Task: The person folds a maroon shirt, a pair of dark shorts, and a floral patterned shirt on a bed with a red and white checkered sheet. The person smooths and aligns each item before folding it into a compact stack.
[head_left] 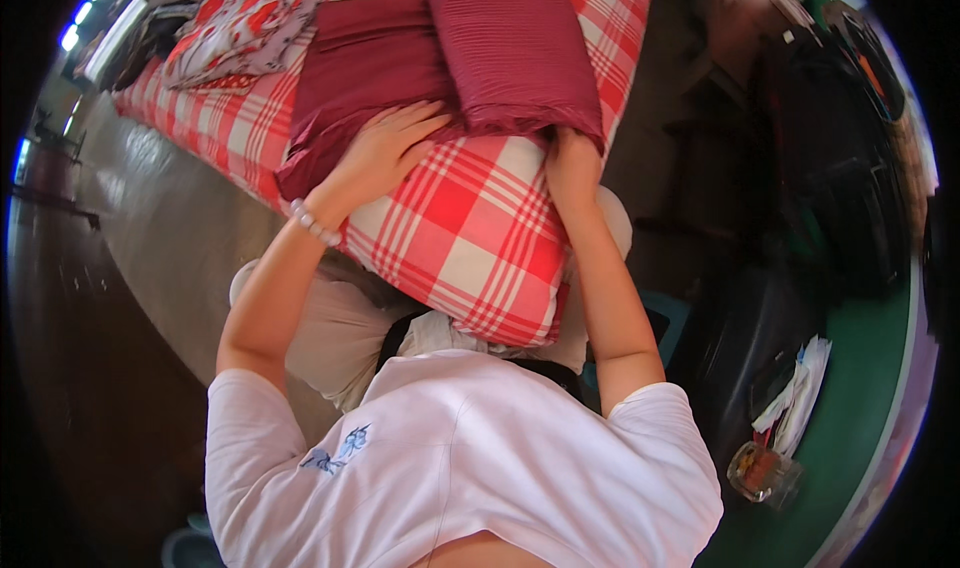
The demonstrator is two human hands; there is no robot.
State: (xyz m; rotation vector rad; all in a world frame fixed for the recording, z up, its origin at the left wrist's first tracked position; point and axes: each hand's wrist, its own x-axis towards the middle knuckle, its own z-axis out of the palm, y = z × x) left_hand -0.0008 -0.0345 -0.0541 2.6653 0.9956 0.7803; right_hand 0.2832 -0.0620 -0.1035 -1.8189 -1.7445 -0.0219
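Observation:
A maroon garment (375,68) with a folded, pleated section (515,58) on its right side lies on a red-and-white checked cloth (470,223). At the garment's near edge, my left hand (390,148) rests with its fingers stretched out over the maroon fabric. A beaded bracelet (315,223) circles that wrist. My right hand (575,173) reaches beneath the near right corner of the pleated section. The fabric hides its fingers, so its grip does not show.
Red-and-white patterned clothes (245,28) are piled at the far left of the checked surface. To the right stand dark bags (830,158). A glass jar (760,471) and white papers (800,398) sit on a green surface (860,408) at the lower right.

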